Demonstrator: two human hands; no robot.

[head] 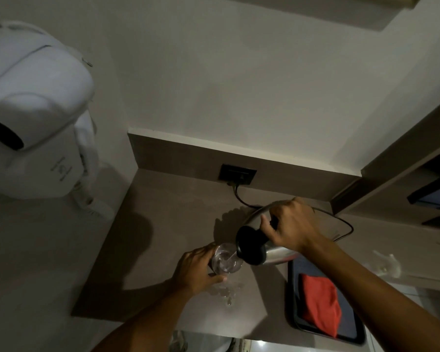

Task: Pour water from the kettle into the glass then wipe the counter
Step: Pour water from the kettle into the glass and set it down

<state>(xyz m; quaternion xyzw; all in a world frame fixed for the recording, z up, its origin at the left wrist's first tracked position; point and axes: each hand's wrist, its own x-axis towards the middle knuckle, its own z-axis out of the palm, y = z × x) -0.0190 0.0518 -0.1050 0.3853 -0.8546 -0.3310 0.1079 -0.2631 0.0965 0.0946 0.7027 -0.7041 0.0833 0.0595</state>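
A steel kettle (277,254) with a black lid is tipped to the left, held by its handle in my right hand (294,226). A thin stream of water runs from its spout into a clear glass (226,259) that stands on the brown counter (163,224). My left hand (197,271) wraps around the glass from the left. Spilled drops of water (226,292) lie on the counter just in front of the glass. A red cloth (320,304) lies folded on a dark tray (294,315) to the right.
A black wall socket (237,174) sits in the backsplash, with a black cord (346,224) looping behind the kettle. A white wall-mounted hair dryer (36,118) hangs at the left. Shelves (427,196) stand at the right.
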